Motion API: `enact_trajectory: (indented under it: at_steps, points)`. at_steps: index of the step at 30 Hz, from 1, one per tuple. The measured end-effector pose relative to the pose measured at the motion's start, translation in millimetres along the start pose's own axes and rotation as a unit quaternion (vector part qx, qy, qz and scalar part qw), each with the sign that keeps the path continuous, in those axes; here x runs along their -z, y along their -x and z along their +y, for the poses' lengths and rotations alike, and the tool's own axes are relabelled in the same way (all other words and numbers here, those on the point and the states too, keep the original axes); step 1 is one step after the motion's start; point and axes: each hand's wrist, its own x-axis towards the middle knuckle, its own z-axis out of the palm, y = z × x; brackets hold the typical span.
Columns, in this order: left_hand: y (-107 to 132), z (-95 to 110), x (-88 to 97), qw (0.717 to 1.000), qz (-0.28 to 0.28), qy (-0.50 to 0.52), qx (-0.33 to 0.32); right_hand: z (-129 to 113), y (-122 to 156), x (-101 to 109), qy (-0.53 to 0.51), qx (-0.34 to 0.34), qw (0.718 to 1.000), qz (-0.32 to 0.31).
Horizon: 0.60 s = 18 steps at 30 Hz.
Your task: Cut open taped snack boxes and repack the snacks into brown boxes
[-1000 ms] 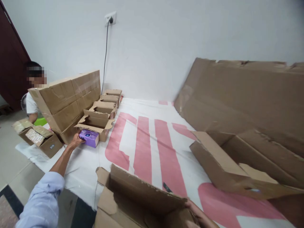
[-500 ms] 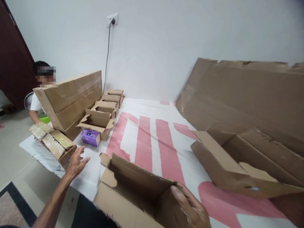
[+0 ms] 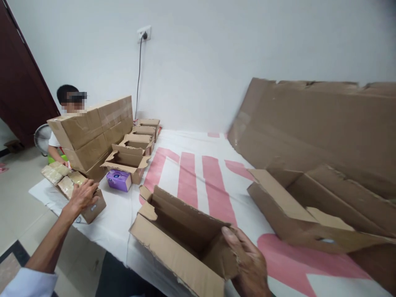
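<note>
My left hand (image 3: pixel 83 198) lies across the near end of a small cardboard box (image 3: pixel 94 211) at the table's left edge, its fingers bent over the box and the fingertips partly hidden. Yellowish and clear wrapped packs (image 3: pixel 63 180) fill the rest of that box. My right hand (image 3: pixel 247 258) grips the right end of an open cardboard box (image 3: pixel 176 255), thumb over the rim and fingers outside. This box is tilted in front of me, and the inside I can see holds nothing. A purple tissue box (image 3: pixel 119 180) stands beyond the left hand.
Several open cardboard boxes (image 3: pixel 126 161) line up beside a stack of closed cartons (image 3: pixel 89 134). Behind the stack sits another person (image 3: pixel 55 152). A larger open carton (image 3: pixel 291 222) and a tall cardboard sheet (image 3: pixel 309 123) stand right on the white-and-pink cloth (image 3: pixel 213 189).
My left hand has moved from the end of the small box onto its top, and that box has shifted slightly towards me. The box in my right hand has risen a little.
</note>
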Motion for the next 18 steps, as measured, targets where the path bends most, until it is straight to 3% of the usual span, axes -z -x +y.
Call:
enact_trajectory:
  at_steps: [6,11,14,18]
  points:
    - [33.0,-15.1,0.1,1.0,-0.003,-0.004,-0.028,7.9,-10.6,-9.4,0.003,0.042,0.999,-0.031]
    - [41.6,-14.4,10.5,0.999,-0.013,0.025,-0.03,5.2,-16.9,-28.5,-0.005,0.067,0.996,-0.059]
    - [51.7,7.8,17.0,0.992,0.023,0.101,-0.07,-1.6,-18.0,-46.2,-0.018,0.067,0.994,-0.081]
    - [72.2,61.6,28.7,0.957,0.035,0.204,-0.202,-9.7,-17.9,-71.1,-0.027,0.084,0.991,-0.101]
